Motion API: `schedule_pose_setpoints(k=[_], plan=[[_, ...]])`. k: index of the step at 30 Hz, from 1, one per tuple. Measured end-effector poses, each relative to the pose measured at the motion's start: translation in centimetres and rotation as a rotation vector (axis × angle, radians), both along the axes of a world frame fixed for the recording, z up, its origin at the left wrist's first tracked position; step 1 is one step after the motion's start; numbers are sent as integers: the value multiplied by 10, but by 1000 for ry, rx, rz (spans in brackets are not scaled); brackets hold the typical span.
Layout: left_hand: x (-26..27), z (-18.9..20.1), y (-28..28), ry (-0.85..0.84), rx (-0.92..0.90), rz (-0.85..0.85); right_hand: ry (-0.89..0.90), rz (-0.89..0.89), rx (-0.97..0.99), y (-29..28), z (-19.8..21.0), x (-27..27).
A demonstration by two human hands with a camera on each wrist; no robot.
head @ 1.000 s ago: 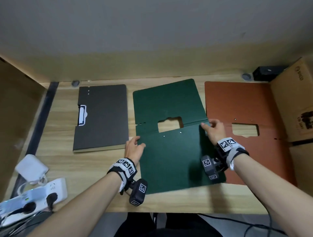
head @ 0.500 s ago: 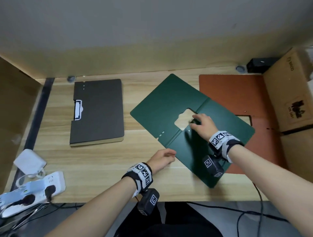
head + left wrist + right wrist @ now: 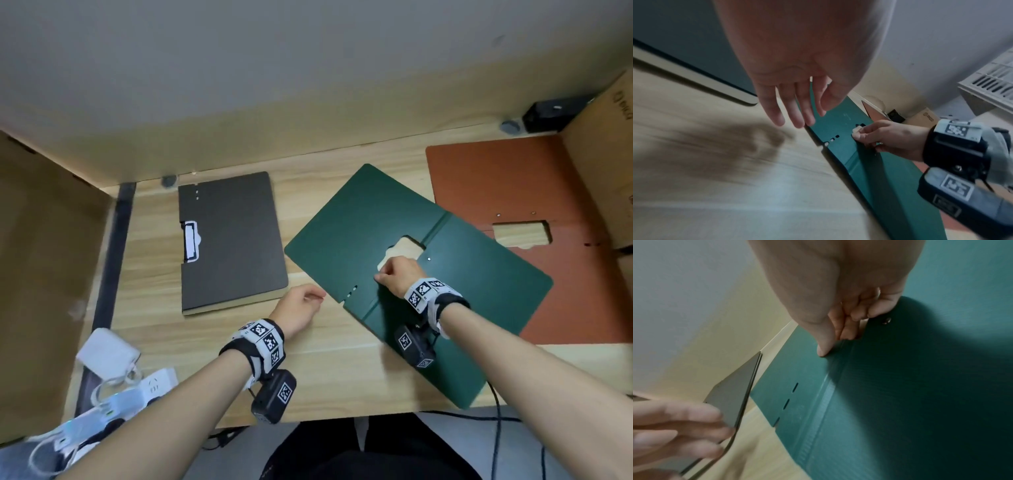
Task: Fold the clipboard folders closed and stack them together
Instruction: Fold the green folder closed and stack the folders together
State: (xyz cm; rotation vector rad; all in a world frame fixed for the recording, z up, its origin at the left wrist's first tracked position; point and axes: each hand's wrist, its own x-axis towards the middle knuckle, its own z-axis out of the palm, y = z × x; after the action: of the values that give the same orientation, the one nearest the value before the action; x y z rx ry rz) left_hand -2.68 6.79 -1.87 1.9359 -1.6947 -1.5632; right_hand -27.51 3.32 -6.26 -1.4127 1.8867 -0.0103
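A green folder (image 3: 472, 291) lies unfolded and turned diagonally on the wooden desk (image 3: 335, 370). My right hand (image 3: 394, 274) pinches it at the edge of its rectangular cut-out (image 3: 404, 251), thumb on top and fingers curled through the hole (image 3: 846, 327). Just left of the green folder (image 3: 840, 129), my left hand (image 3: 301, 303) hovers over the desk with straight fingers (image 3: 789, 112), holding nothing. A dark grey folder (image 3: 229, 240) lies closed at the left with a white clip (image 3: 190, 241). An orange folder (image 3: 513, 212) lies unfolded at the right, partly under the green one.
A cardboard box (image 3: 606, 164) stands at the right edge beside the orange folder. A white power strip (image 3: 137, 394) and adapter (image 3: 106, 354) sit at the near left corner. A black device (image 3: 551, 114) rests at the back right. Bare desk lies between the grey and green folders.
The green folder has been rotated from square to diagonal and slid right over the orange one. My right hand moved to its cut-out and pinched it. My left hand let go and drew back.
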Motion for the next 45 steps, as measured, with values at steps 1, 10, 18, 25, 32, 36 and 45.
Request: schedule_pose_setpoints(k=[1, 10, 18, 25, 32, 36, 45], plan=[[2, 1, -2, -69, -76, -94, -5, 10, 2, 1, 2, 0], [-12, -6, -24, -544, -497, -1026, -31, 131, -55, 10, 41, -22], [-28, 7, -25, -539, -718, -929, 28, 254, -164, 6, 77, -31], [8, 39, -24, -548, -491, -640, -5, 363, -274, -22, 104, 20], [35, 65, -17, -613, -353, -378, -83, 559, -136, 3, 121, 38], [42, 91, -25, -582, -281, -305, 46, 626, -208, 7, 123, 18], [58, 173, -71, -473, -469, -271, 51, 408, -687, -29, 200, -4]])
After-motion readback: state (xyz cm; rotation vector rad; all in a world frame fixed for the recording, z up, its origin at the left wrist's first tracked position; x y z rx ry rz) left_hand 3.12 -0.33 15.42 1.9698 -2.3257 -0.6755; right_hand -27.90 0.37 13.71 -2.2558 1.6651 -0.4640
